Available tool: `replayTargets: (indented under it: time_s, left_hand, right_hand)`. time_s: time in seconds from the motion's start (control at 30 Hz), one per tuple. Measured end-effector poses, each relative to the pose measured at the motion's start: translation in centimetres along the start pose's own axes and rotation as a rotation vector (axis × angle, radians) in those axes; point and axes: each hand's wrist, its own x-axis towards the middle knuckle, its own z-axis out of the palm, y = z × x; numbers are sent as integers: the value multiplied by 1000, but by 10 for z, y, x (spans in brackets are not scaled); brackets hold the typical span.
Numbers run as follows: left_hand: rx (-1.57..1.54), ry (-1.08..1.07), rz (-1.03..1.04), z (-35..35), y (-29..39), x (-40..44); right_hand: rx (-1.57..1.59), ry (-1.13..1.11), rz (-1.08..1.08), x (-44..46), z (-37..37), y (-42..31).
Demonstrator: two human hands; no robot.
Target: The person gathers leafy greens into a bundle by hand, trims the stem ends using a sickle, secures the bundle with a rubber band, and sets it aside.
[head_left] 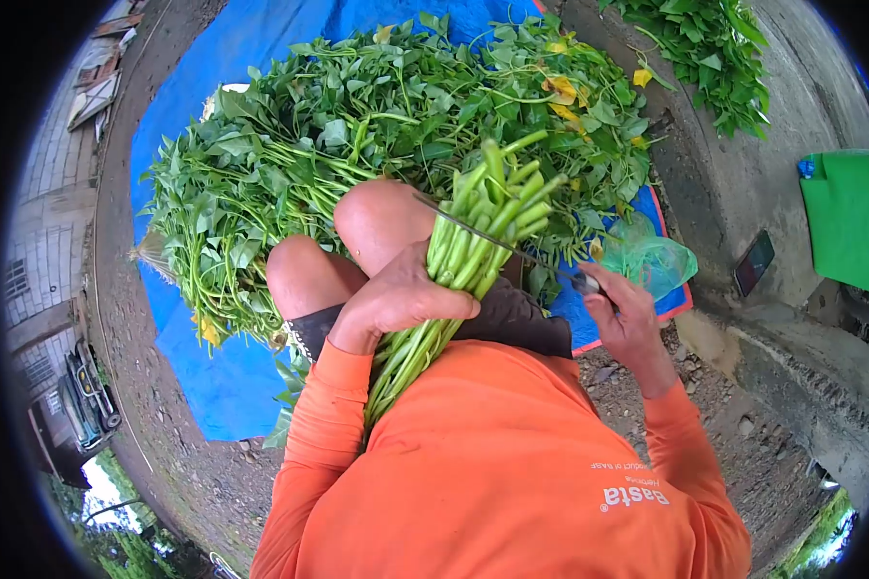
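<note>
My left hand [406,294] is wrapped round a thick bunch of green stems [459,256], which look like water spinach. The cut ends point up and away, while the lower part leans against my orange shirt. In my right hand [632,318] is the handle of a knife [536,259]. Its thin dark blade lies across the stems near their cut ends, above my left fist. Beyond my bare knees spreads a large heap of leafy greens [357,125], with some yellow leaves at its right side.
The heap lies on a blue tarp [208,376]. A clear green plastic bag [652,261] rests on the tarp's right edge. Farther right are a phone [753,262] on the concrete and a green panel [850,222]. More greens [700,63] lie at the upper right.
</note>
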Motion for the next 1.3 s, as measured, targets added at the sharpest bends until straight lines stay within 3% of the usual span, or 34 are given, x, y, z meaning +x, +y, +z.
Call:
replayTargets:
  time_s: [0.2,0.27,0.33,0.47,0.57,0.67,0.73,0.77,0.8,0.87,0.93,1.1,1.27,1.3]
  left_hand:
    - [-2,28,32,-7,1,-9]
    - [-194,3,24,-28,-4,-24]
    - [-310,29,-3,-45,-7,-33]
    - [-169,182,70,-31,-8,-27]
    - [-132,236,50,-40,-11,-36]
    - [-170,316,87,-49,-19,-46]
    - [-261,303,62,-55,-24,-50]
    - [-260,301,63,-53,-21,-49]
    - [-257,303,66,-52,-18,-48]
    - [-169,337,85,-60,-30,-44]
    - [-180,352,104,-61,-32,-46]
    - [-429,336,156,-61,-27,-54]
    - [-501,382,183,-70,-43,-57]
    - [-543,308,182,-76,-44,-57]
  right_hand:
    - [-20,56,10,12,28,9]
    - [-119,112,107,-19,30,63]
    - [-117,-23,544,-56,34,137]
    - [-260,204,479,-77,93,240]
    - [-535,248,575,-57,120,259]
    - [-401,362,384,3,124,222]
    - [344,127,448,60,113,107]
    - [738,13,606,83,101,25]
    - [904,-177,581,97,101,-13]
    - [830,-352,471,116,111,-76]
    - [926,-315,357,129,128,-93]
    - [954,-324,337,133,151,-89]
    - [1196,-223,245,129,171,-92]
    - [1229,-211,222,131,173,-95]
